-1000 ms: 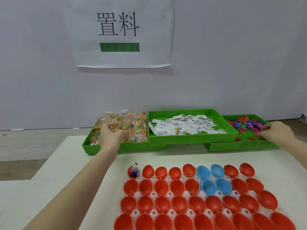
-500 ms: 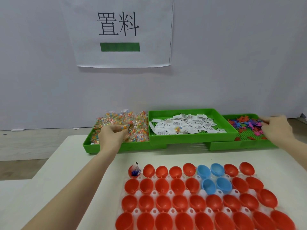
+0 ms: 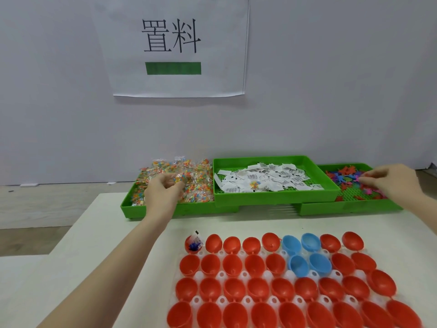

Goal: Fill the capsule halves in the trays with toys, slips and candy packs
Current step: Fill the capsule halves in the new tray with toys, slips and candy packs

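Head view of a capsule-filling station. The left hand (image 3: 163,194) reaches into the left green tray (image 3: 132,210), its fingers curled round one of the candy packs (image 3: 186,183) at the top of the heap; the right hand (image 3: 392,183) reaches over the right green tray (image 3: 350,207), thumb and forefinger pinched on one of the small toys (image 3: 347,178), pink by the look of it; the middle green tray (image 3: 274,196), raised above its neighbours, holds the paper slips (image 3: 267,181), untouched by either hand.

The capsule halves (image 3: 257,290), mostly red with four blue, sit mouth-up in a translucent white holder (image 3: 221,276) on the near part of the table (image 3: 94,256); only the far-left half of the back row, the filled half (image 3: 192,243), shows contents, a slip and something blue; the rest appear empty, so the task is judged barely begun.

Handling, as judged: the packs are light, crinkly film pouches, likely slippery and prone to cling together, best taken by a sealed edge so only one lifts; the toys look thin, flat, flexible and apt to tangle, best pinched by a projecting limb; the slips are near weightless and liable to flutter or stick in pairs, best nipped at a corner; the halves are light rigid shells loosely seated, so items are better dropped in than pressed.
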Demonstrator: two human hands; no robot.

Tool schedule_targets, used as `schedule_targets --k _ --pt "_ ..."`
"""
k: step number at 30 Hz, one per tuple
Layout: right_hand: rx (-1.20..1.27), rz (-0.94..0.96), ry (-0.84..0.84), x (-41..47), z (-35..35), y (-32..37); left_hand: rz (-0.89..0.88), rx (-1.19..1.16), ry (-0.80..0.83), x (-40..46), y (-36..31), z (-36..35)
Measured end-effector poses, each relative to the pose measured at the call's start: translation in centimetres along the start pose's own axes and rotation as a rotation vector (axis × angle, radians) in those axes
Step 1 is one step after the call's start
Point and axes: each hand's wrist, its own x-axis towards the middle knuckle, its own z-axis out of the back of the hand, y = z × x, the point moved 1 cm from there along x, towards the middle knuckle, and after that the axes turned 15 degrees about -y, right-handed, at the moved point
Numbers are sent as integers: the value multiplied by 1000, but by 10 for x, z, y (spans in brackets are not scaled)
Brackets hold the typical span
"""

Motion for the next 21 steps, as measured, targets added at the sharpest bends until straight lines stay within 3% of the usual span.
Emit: schedule_targets --k 3,8,11,16,21 --pt "48 -78 39 2 -2 1 7 -16 11 -1 0 0" --pt "349 -127 25 1 0 24 100 -135 25 -6 -4 5" --pt "489 -45 191 -11 -3 68 139 -248 91 -21 -12 12" --pt "255 213 454 -39 -21 126 111 -422 136 -49 -26 26" --pt "3 416 467 -60 -41 137 -28 -332 209 -59 -37 45"
